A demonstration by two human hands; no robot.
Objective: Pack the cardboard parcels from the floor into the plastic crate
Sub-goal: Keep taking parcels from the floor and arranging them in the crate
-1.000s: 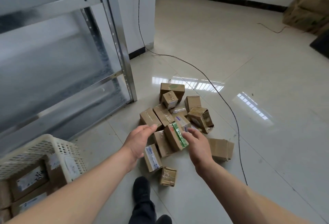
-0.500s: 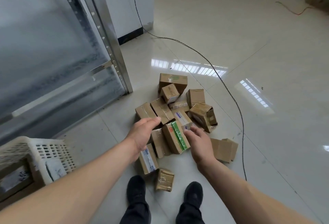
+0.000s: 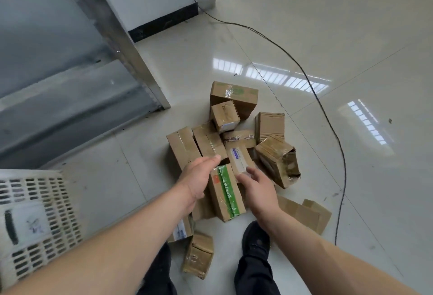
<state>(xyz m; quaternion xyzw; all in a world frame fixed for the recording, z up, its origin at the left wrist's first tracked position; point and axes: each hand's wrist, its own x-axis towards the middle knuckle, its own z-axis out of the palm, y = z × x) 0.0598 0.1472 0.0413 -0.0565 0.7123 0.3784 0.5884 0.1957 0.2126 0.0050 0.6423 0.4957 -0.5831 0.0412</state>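
Both hands reach down to one parcel in the pile, and neither has hold of it yet. On one side, the left hand (image 3: 199,178) has its fingers straight and close together, with its palm against the left edge of the green-taped parcel (image 3: 226,193). Whether the palm really touches the cardboard is hard to tell. On the other side, the right hand (image 3: 256,187) has its fingers loose and a little spread, just beside the parcel's right edge. So the green-taped parcel lies right between the two hands, tilted, with its near end by the black shoe (image 3: 255,238).

More brown parcels lie in a heap on the shiny floor (image 3: 351,37) past the hands. A big box with green print (image 3: 234,96) sits at the far end. A small box (image 3: 225,115) leans on it. A parcel with a white label (image 3: 240,157) lies just past the right fingertips. A crushed, torn box (image 3: 277,163) lies to the right of that. One small taped parcel (image 3: 199,255) sits between the person's feet. A flat box (image 3: 307,215) lies to the right of the right arm.

At the left edge stands the white plastic crate (image 3: 35,215), well apart from the heap. A metal rack (image 3: 121,37) stands behind it. A thin black cable (image 3: 328,119) curves across the floor.
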